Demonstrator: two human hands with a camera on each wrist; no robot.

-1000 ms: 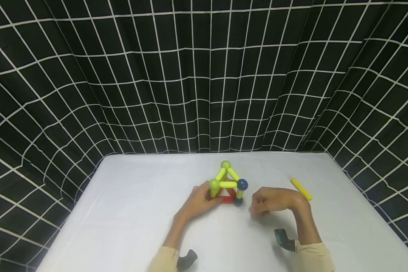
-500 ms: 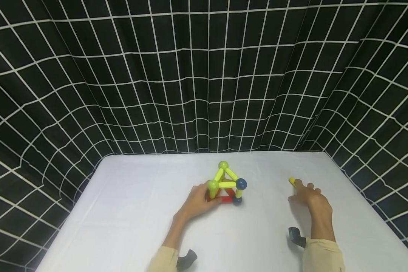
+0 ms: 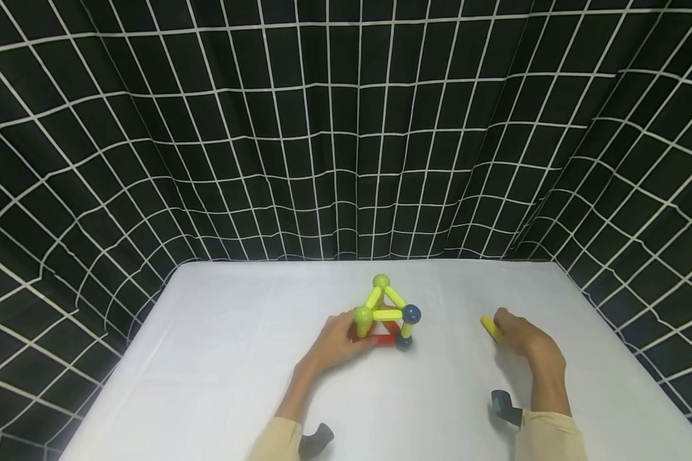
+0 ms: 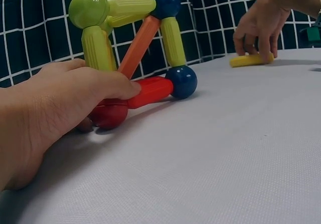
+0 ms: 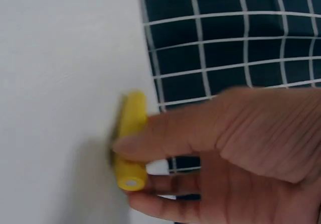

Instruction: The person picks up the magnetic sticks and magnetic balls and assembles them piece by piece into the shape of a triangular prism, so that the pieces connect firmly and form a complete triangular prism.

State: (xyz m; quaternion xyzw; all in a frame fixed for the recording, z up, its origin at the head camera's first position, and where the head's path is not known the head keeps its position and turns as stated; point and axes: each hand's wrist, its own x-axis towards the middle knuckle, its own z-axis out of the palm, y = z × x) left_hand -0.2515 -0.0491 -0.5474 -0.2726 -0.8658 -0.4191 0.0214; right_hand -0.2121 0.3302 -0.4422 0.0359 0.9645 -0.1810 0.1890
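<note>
A frame of magnetic building sticks and balls (image 3: pixel 387 314) stands at the table's middle, with lime sticks on top and upright and red and orange ones lower. My left hand (image 3: pixel 334 339) grips its near left lower corner; the thumb lies along a red stick (image 4: pixel 154 91) beside a red ball (image 4: pixel 109 114). Blue balls (image 4: pixel 181 82) mark the right corner, top and bottom. Over to the right, my right hand (image 3: pixel 527 338) pinches a yellow magnetic stick (image 5: pixel 132 111) between thumb and fingers. That stick is low, at or just above the table; contact cannot be told.
A white cloth covers the table (image 3: pixel 236 358). Black curtain with a white grid (image 3: pixel 346 128) encloses its back and sides. Dark curved pieces (image 3: pixel 317 442) stick out at both cuffs.
My right hand has moved right from near the frame to the yellow stick and taken hold of it, shifting the stick slightly leftward. The left hand keeps its grip on the frame.
</note>
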